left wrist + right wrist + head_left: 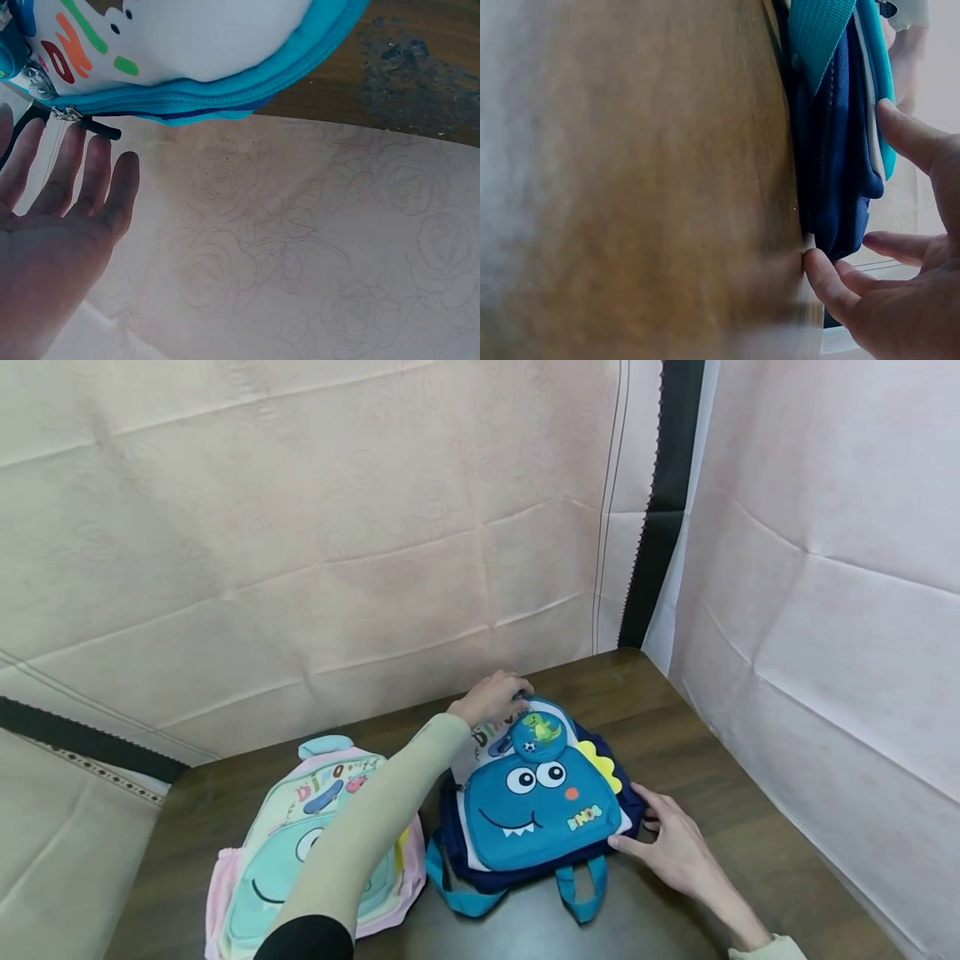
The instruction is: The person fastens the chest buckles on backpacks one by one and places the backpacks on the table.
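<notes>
On the worktop (648,714), beside a pink backpack (288,835), lies the blue backpack (540,810), left hand (489,698) near its zip pull (101,129) with fingers apart, right hand (671,846) touching its side, thumb and fingers spread; so light a touch could let it slide if tugged

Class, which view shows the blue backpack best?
The head view, because the blue backpack shows nearly whole, smiling face included. The left wrist view shows only its zipped top; the right wrist view, one edge and a strap.
</notes>
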Action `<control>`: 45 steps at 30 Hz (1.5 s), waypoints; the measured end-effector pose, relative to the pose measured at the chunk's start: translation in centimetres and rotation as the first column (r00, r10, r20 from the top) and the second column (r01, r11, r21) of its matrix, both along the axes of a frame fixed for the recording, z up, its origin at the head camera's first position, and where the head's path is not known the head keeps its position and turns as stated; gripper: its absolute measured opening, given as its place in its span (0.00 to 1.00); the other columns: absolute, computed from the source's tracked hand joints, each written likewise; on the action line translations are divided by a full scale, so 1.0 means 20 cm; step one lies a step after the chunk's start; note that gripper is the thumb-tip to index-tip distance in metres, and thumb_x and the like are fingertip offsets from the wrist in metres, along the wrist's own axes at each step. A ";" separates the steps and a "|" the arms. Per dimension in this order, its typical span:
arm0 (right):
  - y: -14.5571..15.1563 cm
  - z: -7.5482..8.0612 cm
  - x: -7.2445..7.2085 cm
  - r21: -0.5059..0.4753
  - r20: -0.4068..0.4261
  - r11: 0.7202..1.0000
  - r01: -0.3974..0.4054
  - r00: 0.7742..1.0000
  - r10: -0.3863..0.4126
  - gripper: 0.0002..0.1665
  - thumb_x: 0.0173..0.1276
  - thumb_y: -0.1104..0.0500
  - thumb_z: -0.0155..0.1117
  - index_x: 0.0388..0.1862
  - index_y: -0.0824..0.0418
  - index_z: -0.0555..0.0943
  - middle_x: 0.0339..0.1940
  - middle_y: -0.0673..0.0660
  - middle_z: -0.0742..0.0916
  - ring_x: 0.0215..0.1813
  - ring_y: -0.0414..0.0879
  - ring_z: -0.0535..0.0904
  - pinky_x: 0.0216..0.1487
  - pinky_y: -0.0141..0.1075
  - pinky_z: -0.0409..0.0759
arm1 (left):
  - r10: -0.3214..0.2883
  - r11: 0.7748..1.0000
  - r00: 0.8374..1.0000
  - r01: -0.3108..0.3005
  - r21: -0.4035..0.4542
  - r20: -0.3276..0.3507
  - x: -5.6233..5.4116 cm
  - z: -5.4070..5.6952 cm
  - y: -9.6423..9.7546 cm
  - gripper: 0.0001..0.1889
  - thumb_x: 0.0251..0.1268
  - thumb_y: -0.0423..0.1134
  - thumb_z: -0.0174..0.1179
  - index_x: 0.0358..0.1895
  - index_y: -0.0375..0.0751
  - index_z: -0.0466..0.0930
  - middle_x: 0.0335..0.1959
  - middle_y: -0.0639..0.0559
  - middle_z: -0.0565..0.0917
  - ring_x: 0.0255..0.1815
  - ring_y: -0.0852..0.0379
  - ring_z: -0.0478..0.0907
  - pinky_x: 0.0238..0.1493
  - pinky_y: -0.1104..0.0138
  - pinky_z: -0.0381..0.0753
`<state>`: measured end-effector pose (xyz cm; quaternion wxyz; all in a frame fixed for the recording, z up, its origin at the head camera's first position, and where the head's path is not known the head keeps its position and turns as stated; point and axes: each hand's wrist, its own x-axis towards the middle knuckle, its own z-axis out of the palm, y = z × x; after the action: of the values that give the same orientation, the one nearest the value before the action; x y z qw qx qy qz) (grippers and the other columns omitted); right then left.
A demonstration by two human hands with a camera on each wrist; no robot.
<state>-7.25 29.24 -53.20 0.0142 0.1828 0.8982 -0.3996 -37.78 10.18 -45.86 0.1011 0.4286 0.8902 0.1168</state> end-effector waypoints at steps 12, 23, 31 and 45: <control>0.02 0.03 -0.01 -0.110 0.091 0.990 0.086 0.993 -0.076 0.63 0.71 0.30 0.73 0.86 0.69 0.60 0.78 0.77 0.76 0.68 0.66 0.82 0.60 0.56 0.89 | 0.013 0.998 0.997 -0.009 -0.054 0.074 0.00 -0.03 0.05 0.23 0.86 0.48 0.58 0.77 0.50 0.78 0.72 0.47 0.81 0.71 0.47 0.75 0.80 0.45 0.75; -0.02 0.06 -0.03 -0.190 0.150 0.973 0.133 0.983 -0.105 0.67 0.68 0.32 0.77 0.86 0.72 0.57 0.79 0.78 0.72 0.68 0.67 0.81 0.67 0.60 0.85 | 0.043 0.997 0.977 -0.027 -0.079 0.209 -0.05 -0.08 0.07 0.24 0.84 0.55 0.60 0.75 0.52 0.80 0.65 0.50 0.86 0.60 0.50 0.81 0.68 0.49 0.83; -0.04 0.06 -0.03 -0.239 0.189 0.954 0.183 0.972 -0.139 0.69 0.68 0.33 0.78 0.85 0.75 0.55 0.78 0.83 0.71 0.73 0.74 0.76 0.73 0.67 0.78 | 0.059 0.998 0.947 -0.049 -0.041 0.316 -0.08 -0.10 0.10 0.20 0.81 0.53 0.65 0.67 0.50 0.84 0.53 0.52 0.88 0.48 0.54 0.86 0.53 0.60 0.88; -0.07 0.04 0.01 -0.284 0.137 0.924 0.257 0.964 -0.226 0.66 0.65 0.38 0.82 0.87 0.68 0.58 0.76 0.77 0.76 0.65 0.62 0.83 0.68 0.59 0.84 | 0.129 0.992 0.888 -0.111 -0.066 0.442 -0.14 -0.11 0.16 0.17 0.75 0.56 0.70 0.58 0.56 0.87 0.46 0.51 0.89 0.38 0.53 0.89 0.37 0.64 0.89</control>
<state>-7.15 27.84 -52.35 0.0383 0.3080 0.7959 -0.5198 -40.49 13.41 -48.08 0.3033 0.3328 0.8701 0.2005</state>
